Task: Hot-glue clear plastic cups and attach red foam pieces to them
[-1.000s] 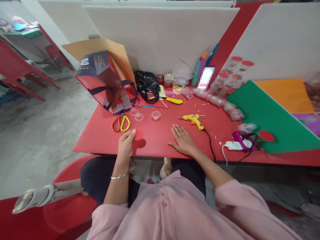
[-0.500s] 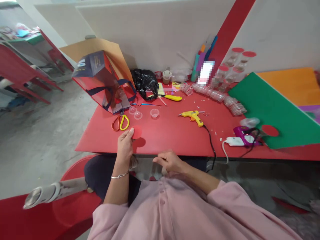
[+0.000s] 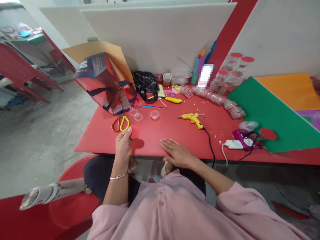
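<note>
Pinched between the thumb and fingers of my left hand [image 3: 123, 142] is a thin red disc [image 3: 134, 131], held a little above the tabletop and casting a shadow. My right hand [image 3: 176, 152] lies at the table's front edge, palm down, fingers stretched out, with nothing in it. Scissors [image 3: 120, 122] with one red and one yellow handle lie just beyond my left hand. Small clear plastic cups [image 3: 154, 115] sit farther in. A yellow glue gun [image 3: 192, 118] rests on the table, its nozzle pointing left.
On the red table [image 3: 100, 141] stand a paper bag [image 3: 98, 78], a black plastic bag [image 3: 145, 85] and a curved row of stacked clear cups [image 3: 212, 96]. A yellow cutter [image 3: 173, 99], a purple power socket [image 3: 246, 139] and a green board [image 3: 272, 116] lie there. Black cord runs off the front edge.
My right hand has moved from near my lap, fingers curled, forward and right onto the table edge, and its fingers have straightened. My left hand still holds the red disc.
</note>
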`<state>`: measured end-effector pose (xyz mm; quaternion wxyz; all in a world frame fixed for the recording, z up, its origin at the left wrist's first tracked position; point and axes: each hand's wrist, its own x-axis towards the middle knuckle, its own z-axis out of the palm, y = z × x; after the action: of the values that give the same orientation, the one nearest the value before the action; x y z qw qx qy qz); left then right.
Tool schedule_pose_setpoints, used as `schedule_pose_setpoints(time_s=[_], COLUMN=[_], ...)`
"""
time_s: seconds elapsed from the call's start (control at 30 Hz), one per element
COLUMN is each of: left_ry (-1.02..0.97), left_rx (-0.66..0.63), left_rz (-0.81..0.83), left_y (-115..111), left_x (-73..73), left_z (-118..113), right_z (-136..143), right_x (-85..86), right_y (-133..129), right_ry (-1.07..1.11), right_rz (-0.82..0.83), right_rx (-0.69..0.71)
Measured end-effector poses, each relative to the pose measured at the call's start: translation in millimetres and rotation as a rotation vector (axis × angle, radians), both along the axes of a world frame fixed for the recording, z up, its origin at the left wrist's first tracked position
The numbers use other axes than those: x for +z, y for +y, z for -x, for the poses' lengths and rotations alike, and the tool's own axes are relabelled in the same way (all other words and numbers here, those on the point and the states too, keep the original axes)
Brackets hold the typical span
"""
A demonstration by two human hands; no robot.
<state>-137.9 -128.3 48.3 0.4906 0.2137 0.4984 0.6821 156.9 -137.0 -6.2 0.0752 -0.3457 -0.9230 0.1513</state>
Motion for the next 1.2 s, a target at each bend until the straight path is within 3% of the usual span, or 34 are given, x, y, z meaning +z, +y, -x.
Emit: schedule_pose_setpoints(time_s=[0.07,0.13,0.17,0.23,0.3,0.43,0.5,0.57,0.63,0.7,0.77,0.8,0.83,0.9,0.97,1.03,1.1,1.2], left_ry=[0.009,0.005,-0.002,-0.014,-0.01,0.004,-0.012,-0.034,-0.045,-0.038,-0.018,-0.005,0.009,0.029,0.03,0.02,0.007,-0.026], left_rx=[-0.043,-0.059,-0.052,-0.033,-0.043,-0.046,0.013,0.063,0.065,0.023,-0.019,-0.032,-0.029,0.007,0.069,0.09,0.079,0.046], left_rz=[-0.011,-0.004,0.002,0.005,-0.004,0.007,0.013,0.011,0.009,0.005,-0.002,-0.002,-0.002,0.005,-0.001,0.006,0.019,0.034], left_y=[-2,-3,-4,-4,-5,-5,-2,3,7,7,5,3,1,-3,-6,-7,-6,-3], left_x=[-0.1,-1.4,-2.0,-2.7,-2.1,-0.2,0.0,0.8,3.5,7.8,11.6,12.6,12.7,10.1,4.4,-2.7,-8.8,-11.6], left_z=[-2,-4,-5,-7,-5,4,6,3,-5,-11,-11,-7,-1,13,25,30,27,15], right_z=[1,7,11,15,4,-50,-59,-39,4,52,82,85,81,52,9,-33,-61,-69], right_x=[-0.5,-2.2,-3.2,-4.6,-3.8,-0.8,-0.9,-0.8,-0.6,-0.9,-0.5,0.3,1.5,3.2,2.5,-0.7,-5.3,-11.4], right_y=[1,-4,-10,-21,-23,15,36,40,20,-13,-43,-51,-52,-38,-10,14,27,27], right_ry=[0.011,0.041,0.055,0.079,0.077,0.035,-0.021,-0.036,-0.004,0.092,0.215,0.256,0.3,0.336,0.232,0.094,0.006,-0.035], right_rz=[-0.038,-0.059,-0.051,-0.008,0.024,-0.093,-0.082,-0.049,0.02,0.094,0.145,0.165,0.152,0.05,-0.056,-0.147,-0.194,-0.242], right_rx=[-0.198,-0.244,-0.169,0.113,0.194,-0.367,-0.388,-0.319,-0.168,0.116,0.469,0.573,0.576,0.344,-0.042,-0.279,-0.396,-0.479])
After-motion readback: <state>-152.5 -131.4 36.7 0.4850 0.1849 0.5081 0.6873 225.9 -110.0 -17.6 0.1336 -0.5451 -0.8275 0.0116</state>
